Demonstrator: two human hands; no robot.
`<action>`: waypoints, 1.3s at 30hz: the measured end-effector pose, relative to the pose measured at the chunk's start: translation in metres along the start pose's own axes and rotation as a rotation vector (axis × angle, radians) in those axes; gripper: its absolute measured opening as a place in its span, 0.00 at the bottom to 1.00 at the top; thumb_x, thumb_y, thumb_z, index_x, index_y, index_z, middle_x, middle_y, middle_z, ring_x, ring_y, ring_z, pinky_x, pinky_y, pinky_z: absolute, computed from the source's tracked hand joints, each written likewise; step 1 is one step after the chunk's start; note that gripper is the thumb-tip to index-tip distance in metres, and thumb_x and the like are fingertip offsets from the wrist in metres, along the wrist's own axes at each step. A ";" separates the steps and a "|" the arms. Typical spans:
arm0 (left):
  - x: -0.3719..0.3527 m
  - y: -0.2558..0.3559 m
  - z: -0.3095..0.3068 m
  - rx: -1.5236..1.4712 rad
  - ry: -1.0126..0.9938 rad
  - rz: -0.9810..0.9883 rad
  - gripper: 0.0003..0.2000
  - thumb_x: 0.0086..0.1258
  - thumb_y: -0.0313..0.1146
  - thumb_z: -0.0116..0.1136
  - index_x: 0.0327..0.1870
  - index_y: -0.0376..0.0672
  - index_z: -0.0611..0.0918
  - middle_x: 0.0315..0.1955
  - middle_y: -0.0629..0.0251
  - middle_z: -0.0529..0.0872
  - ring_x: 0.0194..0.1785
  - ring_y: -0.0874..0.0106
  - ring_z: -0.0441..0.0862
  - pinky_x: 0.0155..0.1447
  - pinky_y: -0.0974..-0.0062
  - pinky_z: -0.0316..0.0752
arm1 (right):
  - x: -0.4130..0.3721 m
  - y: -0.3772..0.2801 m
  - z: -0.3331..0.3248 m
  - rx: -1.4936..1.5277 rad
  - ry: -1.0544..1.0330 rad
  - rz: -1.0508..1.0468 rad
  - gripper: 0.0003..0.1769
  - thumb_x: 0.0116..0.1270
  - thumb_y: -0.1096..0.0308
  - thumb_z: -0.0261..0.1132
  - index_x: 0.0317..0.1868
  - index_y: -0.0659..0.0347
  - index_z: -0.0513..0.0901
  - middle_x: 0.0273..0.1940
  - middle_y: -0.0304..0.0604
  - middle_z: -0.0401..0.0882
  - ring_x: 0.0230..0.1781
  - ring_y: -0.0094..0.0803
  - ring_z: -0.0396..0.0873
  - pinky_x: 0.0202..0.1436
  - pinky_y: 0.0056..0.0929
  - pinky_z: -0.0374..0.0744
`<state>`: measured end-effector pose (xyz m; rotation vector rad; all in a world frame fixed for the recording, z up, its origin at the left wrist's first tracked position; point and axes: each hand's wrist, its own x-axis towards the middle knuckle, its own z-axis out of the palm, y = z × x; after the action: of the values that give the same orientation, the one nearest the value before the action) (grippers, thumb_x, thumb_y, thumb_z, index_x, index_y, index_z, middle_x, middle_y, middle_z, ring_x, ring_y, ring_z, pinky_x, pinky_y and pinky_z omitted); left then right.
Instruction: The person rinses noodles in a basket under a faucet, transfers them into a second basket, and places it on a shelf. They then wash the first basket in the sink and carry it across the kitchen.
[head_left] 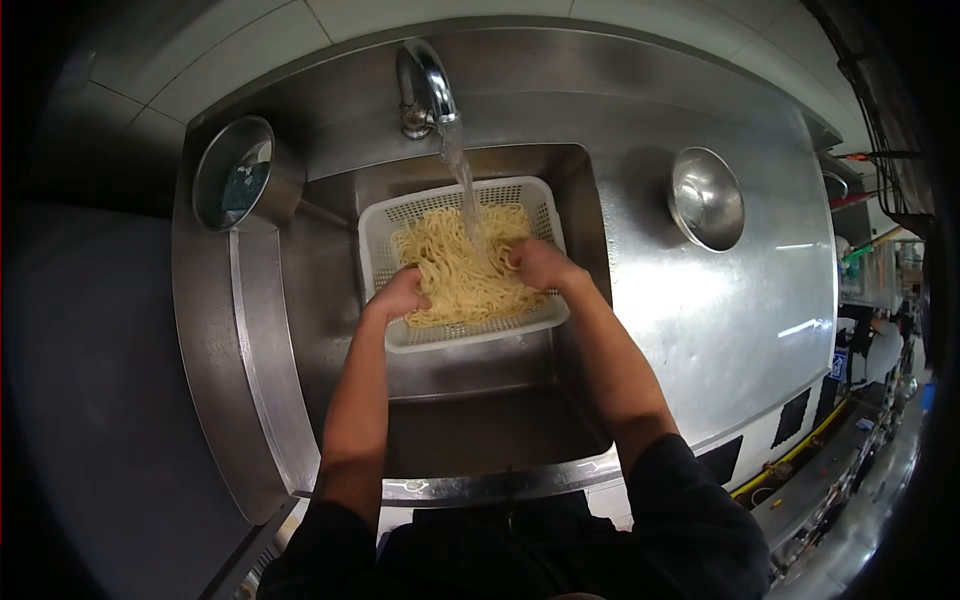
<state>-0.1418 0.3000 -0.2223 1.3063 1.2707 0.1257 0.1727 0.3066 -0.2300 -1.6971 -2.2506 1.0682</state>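
A white perforated plastic basket (pixel 377 262) full of pale yellow noodles (pixel 465 275) sits in the steel sink (pixel 440 440). Water from the curved chrome faucet (pixel 432 82) pours onto the noodles near the basket's back. At the left side of the heap, my left hand (pixel 400 294) is closed on noodles, its fingertips partly buried in them. Opposite it, my right hand (pixel 546 266) has its fingers curled round noodles at the right side, close to the basket's rim.
A deep steel pot (pixel 281 180) with something dark green inside stands at the sink's back left. On the steel counter (pixel 730 330) to the right rests a steel bowl (pixel 707 199). The sink's front edge (pixel 450 490) runs beneath my forearms.
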 end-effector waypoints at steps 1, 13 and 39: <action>0.014 -0.031 -0.003 0.042 0.060 0.027 0.30 0.62 0.29 0.72 0.65 0.34 0.73 0.55 0.53 0.83 0.55 0.61 0.83 0.61 0.67 0.76 | 0.008 0.014 0.012 0.000 0.053 0.013 0.20 0.54 0.62 0.74 0.44 0.66 0.86 0.38 0.61 0.85 0.44 0.54 0.84 0.51 0.41 0.81; 0.048 0.022 0.077 -1.164 0.258 -0.160 0.37 0.70 0.62 0.56 0.72 0.46 0.68 0.67 0.56 0.73 0.66 0.59 0.75 0.68 0.59 0.72 | 0.038 -0.071 0.041 1.070 0.059 0.331 0.35 0.53 0.69 0.78 0.62 0.64 0.77 0.50 0.49 0.84 0.54 0.36 0.80 0.60 0.35 0.76; 0.030 0.013 0.016 -1.261 0.459 -0.042 0.26 0.74 0.36 0.55 0.71 0.37 0.69 0.64 0.54 0.77 0.63 0.61 0.78 0.65 0.64 0.75 | 0.048 -0.084 -0.003 0.575 0.374 0.089 0.21 0.58 0.67 0.73 0.50 0.67 0.85 0.45 0.53 0.87 0.42 0.46 0.86 0.48 0.37 0.82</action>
<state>-0.1112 0.3149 -0.2346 0.1427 1.2073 1.0558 0.0906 0.3404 -0.1923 -1.5832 -1.4711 1.1524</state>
